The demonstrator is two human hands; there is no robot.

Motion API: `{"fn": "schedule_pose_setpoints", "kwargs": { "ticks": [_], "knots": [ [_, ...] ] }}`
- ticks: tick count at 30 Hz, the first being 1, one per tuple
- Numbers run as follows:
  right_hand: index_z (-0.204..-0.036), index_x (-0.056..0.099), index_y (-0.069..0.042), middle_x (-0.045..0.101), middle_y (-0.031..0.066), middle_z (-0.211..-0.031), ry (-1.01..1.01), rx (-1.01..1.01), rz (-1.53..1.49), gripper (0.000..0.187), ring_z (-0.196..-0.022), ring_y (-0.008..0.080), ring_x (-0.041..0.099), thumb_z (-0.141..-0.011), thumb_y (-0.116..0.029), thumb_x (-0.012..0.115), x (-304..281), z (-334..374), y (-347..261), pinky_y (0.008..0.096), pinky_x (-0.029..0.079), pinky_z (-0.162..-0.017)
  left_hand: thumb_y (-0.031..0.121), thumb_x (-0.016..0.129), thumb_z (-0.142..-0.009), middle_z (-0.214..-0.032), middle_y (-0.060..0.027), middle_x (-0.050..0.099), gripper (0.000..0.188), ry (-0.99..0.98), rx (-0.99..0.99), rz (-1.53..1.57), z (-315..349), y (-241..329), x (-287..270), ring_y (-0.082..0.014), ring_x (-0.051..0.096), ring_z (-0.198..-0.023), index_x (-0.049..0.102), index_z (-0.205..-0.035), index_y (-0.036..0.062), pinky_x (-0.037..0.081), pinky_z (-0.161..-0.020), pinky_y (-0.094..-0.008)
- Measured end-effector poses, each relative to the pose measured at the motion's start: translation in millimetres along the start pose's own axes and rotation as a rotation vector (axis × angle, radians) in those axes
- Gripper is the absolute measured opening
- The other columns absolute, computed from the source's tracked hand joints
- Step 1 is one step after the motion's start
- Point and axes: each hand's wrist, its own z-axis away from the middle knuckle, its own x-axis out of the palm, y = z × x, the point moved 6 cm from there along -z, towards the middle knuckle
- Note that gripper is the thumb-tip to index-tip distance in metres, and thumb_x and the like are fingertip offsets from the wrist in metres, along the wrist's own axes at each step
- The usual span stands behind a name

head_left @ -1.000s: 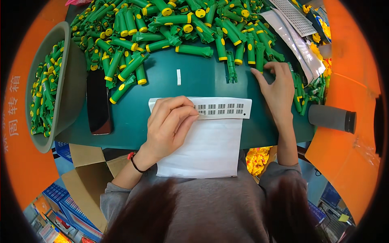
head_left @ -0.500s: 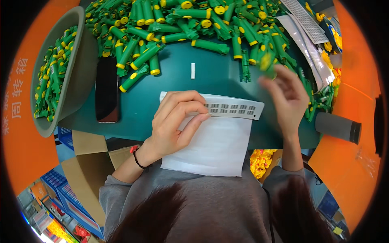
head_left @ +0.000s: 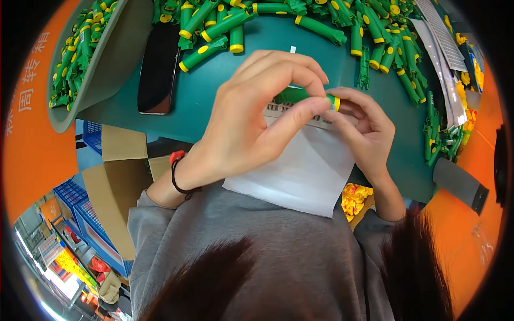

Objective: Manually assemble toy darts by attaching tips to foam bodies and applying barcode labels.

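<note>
My right hand point(head_left: 364, 123) grips a green tube point(head_left: 293, 96) by its yellow-capped end, fingers curled round it. Over the tube arches my left hand point(head_left: 257, 117); its thumb and index fingertips come together at the tube near the cap. Whether a small label sits between those fingertips is hidden. Below both hands lies a white sheet point(head_left: 294, 174) with rows of small printed labels along its far edge, partly covered by the left hand. It hangs over the table's near edge.
Green tubes point(head_left: 230, 22) with yellow caps pile up at the back. A tilted bin point(head_left: 115, 59) of them stands left, beside a black phone point(head_left: 159, 69). At right are label sheets point(head_left: 441, 37) and a grey cylinder point(head_left: 455, 182). An open cardboard box point(head_left: 115, 187) sits below left.
My right hand has brought a green tube leftward over the sheet. The left hand has left the label strip and risen to the tube. The whole view has shifted.
</note>
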Motion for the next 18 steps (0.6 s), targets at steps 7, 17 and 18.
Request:
{"fn": "schedule_pose_setpoints", "kwargs": {
  "ticks": [7,17,18],
  "knots": [
    [-0.122,0.057,0.009,0.063,0.0154,-0.119,0.016,0.061,-0.128,0.037,-0.104,0.0203,0.065,-0.086,0.01,0.066,0,3,2,0.0314,0.056,-0.09,0.004,0.068,-0.089,-0.1,-0.009,0.068,0.008,-0.057,-0.217,0.108,4,-11,15,-0.0153,0.062,-0.092,0.064,-0.094,-0.0002,0.048,-0.085,-0.0284],
    [-0.122,0.056,0.011,0.062,0.017,-0.119,0.031,0.007,-0.122,0.038,-0.104,0.0217,0.066,-0.085,0.011,0.066,-2,6,-1,0.0333,0.059,-0.087,0.004,0.067,-0.09,-0.097,-0.0084,0.068,0.009,-0.062,-0.267,0.111,3,-12,20,-0.0147,0.062,-0.089,0.064,-0.096,-0.0017,0.049,-0.085,-0.0281],
    [-0.122,0.056,0.011,0.062,0.0172,-0.119,0.034,0.006,-0.117,0.038,-0.104,0.022,0.066,-0.085,0.012,0.066,-2,6,-1,0.0334,0.059,-0.087,0.004,0.067,-0.09,-0.097,-0.0083,0.068,0.009,-0.062,-0.259,0.102,2,-12,21,-0.0148,0.062,-0.089,0.064,-0.096,-0.0017,0.049,-0.085,-0.0281]
  ]
}}
